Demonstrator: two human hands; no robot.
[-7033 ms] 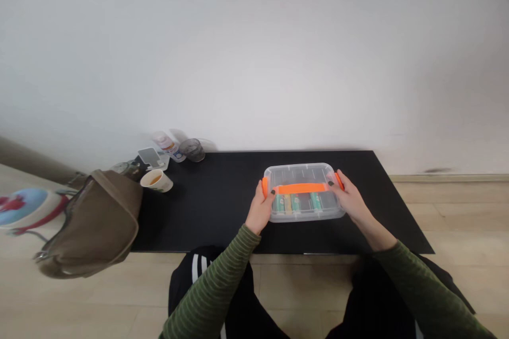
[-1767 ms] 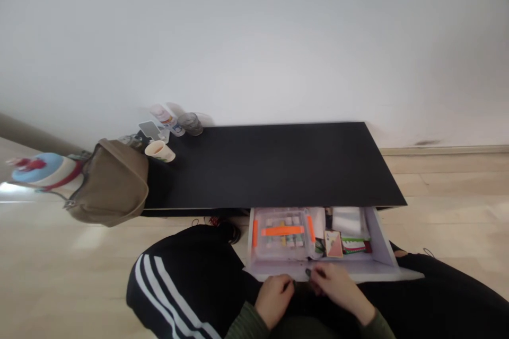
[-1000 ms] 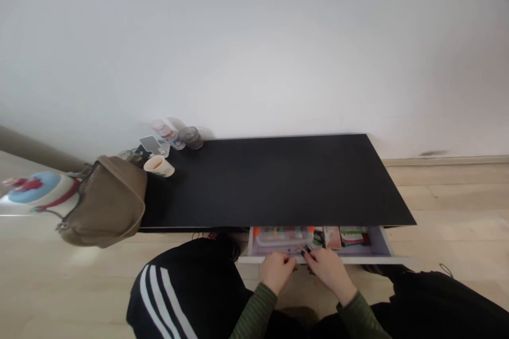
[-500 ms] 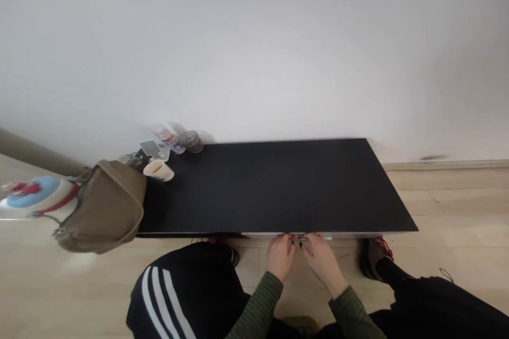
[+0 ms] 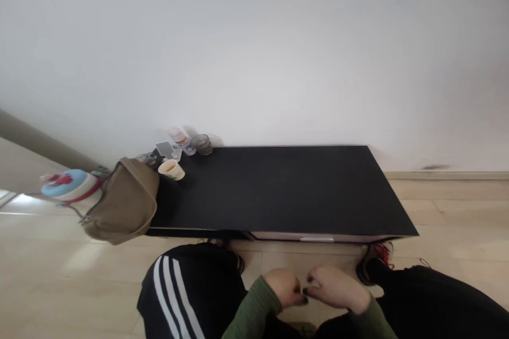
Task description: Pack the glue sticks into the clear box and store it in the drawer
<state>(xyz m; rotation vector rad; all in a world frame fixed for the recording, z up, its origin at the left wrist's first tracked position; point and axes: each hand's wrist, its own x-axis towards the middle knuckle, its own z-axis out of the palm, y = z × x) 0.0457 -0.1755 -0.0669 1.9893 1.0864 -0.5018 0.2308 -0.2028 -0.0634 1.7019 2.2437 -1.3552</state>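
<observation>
My left hand (image 5: 284,287) hovers low between my knees, its fingers loosely bent and a little apart, with nothing visible in them. Facing it closely is my right hand (image 5: 338,288); a gap shows between its thumb and bent forefinger, and I see nothing held. Motion blurs the fingertips slightly. Both hands are off the low black table (image 5: 286,190). Beyond them, under the tabletop's front edge, is a pale drawer front (image 5: 274,235) with a white handle (image 5: 317,239).
At the table's left end sit a brown bag (image 5: 123,201), a paper cup of drink (image 5: 172,169), a glass (image 5: 202,144), a bottle (image 5: 182,141) and a small white-framed mirror-like item (image 5: 166,150). A blue-lidded container (image 5: 71,185) stands farther left. A white wall backs the table.
Both hands have left the handle at the table's front edge and drawn back toward my body. The view has shifted slightly, moving the bag and cups rightward in the picture.
</observation>
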